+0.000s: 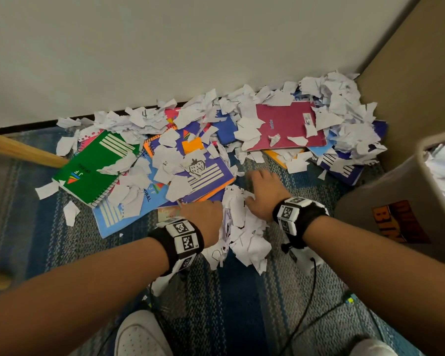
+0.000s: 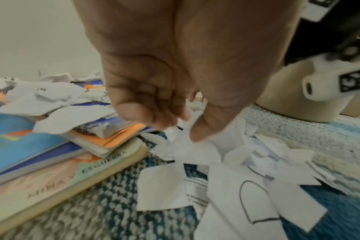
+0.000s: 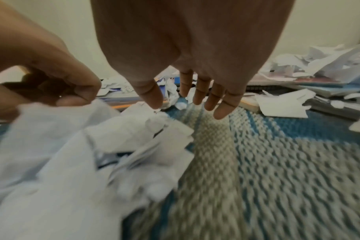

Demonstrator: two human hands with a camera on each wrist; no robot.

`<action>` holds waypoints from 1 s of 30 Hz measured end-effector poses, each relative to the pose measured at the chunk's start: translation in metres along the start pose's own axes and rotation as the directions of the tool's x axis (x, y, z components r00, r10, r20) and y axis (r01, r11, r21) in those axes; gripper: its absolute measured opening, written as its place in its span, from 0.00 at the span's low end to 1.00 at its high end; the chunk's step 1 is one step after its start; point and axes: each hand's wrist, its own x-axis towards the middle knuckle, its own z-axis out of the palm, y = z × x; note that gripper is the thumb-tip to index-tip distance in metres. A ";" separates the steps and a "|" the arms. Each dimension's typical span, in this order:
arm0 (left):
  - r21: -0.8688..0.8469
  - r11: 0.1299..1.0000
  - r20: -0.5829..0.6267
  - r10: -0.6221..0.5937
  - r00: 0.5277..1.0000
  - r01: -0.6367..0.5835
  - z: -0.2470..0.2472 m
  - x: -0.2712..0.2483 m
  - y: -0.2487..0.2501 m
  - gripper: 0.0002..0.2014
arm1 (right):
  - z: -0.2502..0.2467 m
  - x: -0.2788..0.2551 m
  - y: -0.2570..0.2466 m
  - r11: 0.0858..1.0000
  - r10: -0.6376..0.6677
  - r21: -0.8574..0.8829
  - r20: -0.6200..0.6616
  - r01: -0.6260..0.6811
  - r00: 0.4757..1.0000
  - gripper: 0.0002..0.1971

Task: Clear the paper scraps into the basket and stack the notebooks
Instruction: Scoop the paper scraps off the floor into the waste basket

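Observation:
White paper scraps (image 1: 242, 227) lie heaped on the carpet between my two hands. My left hand (image 1: 203, 217) grips the left side of the heap; its curled fingers (image 2: 154, 113) pinch scraps (image 2: 187, 146). My right hand (image 1: 262, 191) hovers at the heap's right edge, its fingers (image 3: 206, 97) straight and spread above the carpet, holding nothing. More scraps (image 1: 339, 109) cover notebooks along the wall: a green spiral one (image 1: 93, 168), a purple one (image 1: 208, 176), a magenta one (image 1: 288, 127). The beige basket (image 1: 396, 191) stands at the right, with scraps inside.
A blue and grey carpet (image 1: 229, 304) covers the floor. A wooden leg (image 1: 23, 150) slants in from the left. A book (image 2: 72, 178) lies under the notebooks near my left hand. My white shoes (image 1: 139, 335) are at the bottom, with cables beside them.

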 end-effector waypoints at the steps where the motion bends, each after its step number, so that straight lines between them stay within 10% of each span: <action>1: -0.015 1.000 -0.055 -0.017 0.998 0.016 0.000 0.000 0.000 0.15 | -0.004 0.010 -0.002 0.999 -0.033 0.001 -0.001 0.033 0.999 0.35; 9: -0.138 0.982 -0.013 0.125 0.992 -0.125 0.024 0.008 0.002 0.26 | -0.010 0.025 -0.018 0.985 -0.149 0.114 0.209 0.127 0.966 0.36; 18: -0.140 0.977 0.010 0.162 0.987 -0.159 0.021 0.017 0.010 0.32 | 0.015 -0.018 0.011 0.979 -0.187 -0.045 0.169 0.197 0.968 0.32; 24: -0.226 0.974 -0.048 -0.036 0.998 0.024 0.001 0.014 0.004 0.22 | 0.005 -0.014 0.021 0.989 -0.130 0.072 -0.007 0.130 0.992 0.34; 30: -0.108 0.994 0.063 -0.004 0.998 0.011 0.019 0.006 0.004 0.50 | 0.016 -0.018 0.021 0.988 -0.150 -0.001 0.235 0.154 0.960 0.48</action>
